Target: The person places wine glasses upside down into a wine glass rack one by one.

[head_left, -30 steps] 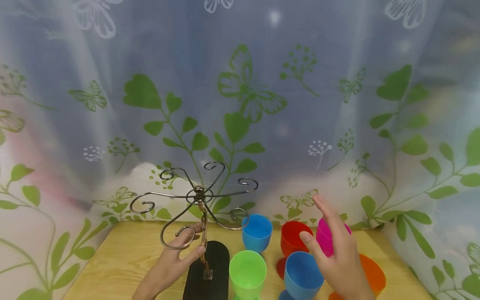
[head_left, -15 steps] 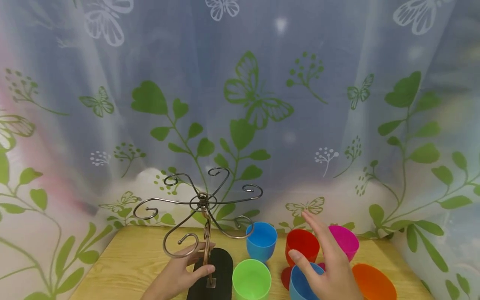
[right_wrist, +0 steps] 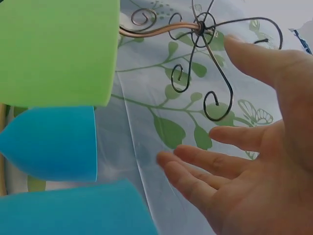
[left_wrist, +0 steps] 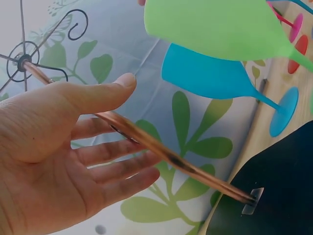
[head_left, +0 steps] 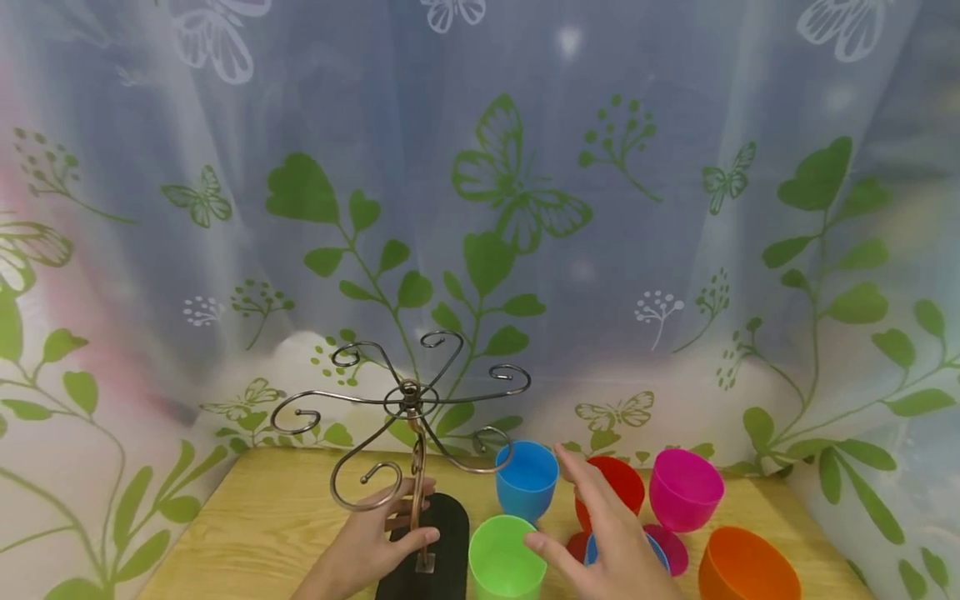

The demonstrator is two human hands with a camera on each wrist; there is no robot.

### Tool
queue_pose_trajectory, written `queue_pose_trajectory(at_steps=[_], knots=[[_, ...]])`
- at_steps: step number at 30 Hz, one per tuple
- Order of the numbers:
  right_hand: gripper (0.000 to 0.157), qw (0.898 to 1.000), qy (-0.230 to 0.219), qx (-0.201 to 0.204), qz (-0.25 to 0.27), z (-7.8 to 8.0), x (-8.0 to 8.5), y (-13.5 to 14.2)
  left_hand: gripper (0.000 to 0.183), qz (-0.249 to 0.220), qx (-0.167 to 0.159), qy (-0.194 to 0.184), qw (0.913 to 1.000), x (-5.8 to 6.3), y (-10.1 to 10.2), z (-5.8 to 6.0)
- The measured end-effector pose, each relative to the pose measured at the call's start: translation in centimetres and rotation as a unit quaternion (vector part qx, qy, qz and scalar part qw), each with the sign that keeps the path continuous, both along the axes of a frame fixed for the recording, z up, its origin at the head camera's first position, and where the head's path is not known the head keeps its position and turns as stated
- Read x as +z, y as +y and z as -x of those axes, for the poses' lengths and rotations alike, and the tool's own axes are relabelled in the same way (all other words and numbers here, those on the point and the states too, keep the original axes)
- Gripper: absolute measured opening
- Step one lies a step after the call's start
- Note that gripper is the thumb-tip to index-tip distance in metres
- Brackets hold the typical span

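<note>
A metal stand [head_left: 417, 500] with curled wire arms rises from a black oval base [head_left: 450, 546]. My left hand [head_left: 363, 542] is around its pole, thumb in front and loosely extended fingers behind, as the left wrist view confirms. My right hand [head_left: 618, 550] hovers with spread fingers over the cups, holding nothing. Its thumb overlaps the rim of a light green goblet [head_left: 504, 571] in the head view. Behind the green one stands a blue goblet [head_left: 527, 492]. A second blue goblet [head_left: 657, 552] is mostly hidden under the right hand.
Beyond the right hand stand a red goblet [head_left: 626, 482] and a magenta goblet [head_left: 684, 492]. An orange goblet [head_left: 750, 571] is at the front right. All rest on a wooden table [head_left: 232, 517], backed by a patterned curtain [head_left: 510, 292].
The right hand has moved left, from over the red and magenta goblets toward the green one, uncovering the magenta goblet. My left hand has slid lower along the pole, and the view has shifted slightly.
</note>
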State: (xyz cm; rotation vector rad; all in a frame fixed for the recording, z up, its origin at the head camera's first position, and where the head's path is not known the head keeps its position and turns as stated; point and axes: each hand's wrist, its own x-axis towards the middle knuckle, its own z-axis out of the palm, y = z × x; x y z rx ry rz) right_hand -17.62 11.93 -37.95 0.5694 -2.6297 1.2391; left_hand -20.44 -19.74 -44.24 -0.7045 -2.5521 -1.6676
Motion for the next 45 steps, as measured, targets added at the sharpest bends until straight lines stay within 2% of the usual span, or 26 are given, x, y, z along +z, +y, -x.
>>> queue_pose_trajectory(at_steps=[2,6,9,14,19,26,29,34,39,45], knots=[[0.093,1.0,-0.025,0.002,-0.003,0.0,-0.2,-0.2,0.051,0.006,0.007,-0.002,1.0,0.0,0.2,0.0],[0.095,0.999,-0.024,0.024,-0.006,0.2,-0.3,-0.3,0.052,0.013,0.032,0.0,0.9994,0.1,0.6,-0.1],[0.096,0.998,-0.024,0.059,-0.014,0.4,-0.3,-0.2,0.051,0.01,0.047,0.011,0.9988,0.3,0.9,-0.1],[0.103,0.989,-0.076,0.122,-0.034,0.4,-0.5,-0.5,0.049,-0.029,0.048,0.011,0.9984,0.1,1.3,-0.3],[0.106,0.98,-0.119,0.153,-0.051,0.3,-0.8,-1.1,0.05,-0.042,0.058,0.018,0.9973,0.0,1.4,-0.6],[0.107,0.975,-0.138,0.158,-0.071,0.6,-1.2,-1.4,0.05,-0.049,0.058,0.013,0.997,0.0,1.5,-0.5],[0.108,0.974,-0.144,0.157,-0.073,0.8,-1.4,-1.4,0.05,-0.042,0.07,-0.003,0.9966,0.0,1.6,-0.5],[0.109,0.969,-0.173,0.159,-0.082,1.2,-1.8,-1.2,0.048,-0.027,0.072,-0.009,0.997,0.1,1.5,-0.3],[0.111,0.964,-0.197,0.149,-0.101,1.8,-2.8,-1.3,0.048,-0.035,0.071,-0.01,0.9968,0.0,1.3,-0.1],[0.113,0.963,-0.193,0.138,-0.126,2.8,-4.4,-1.5,0.044,-0.056,0.103,-0.004,0.9931,-0.1,1.3,0.0]])
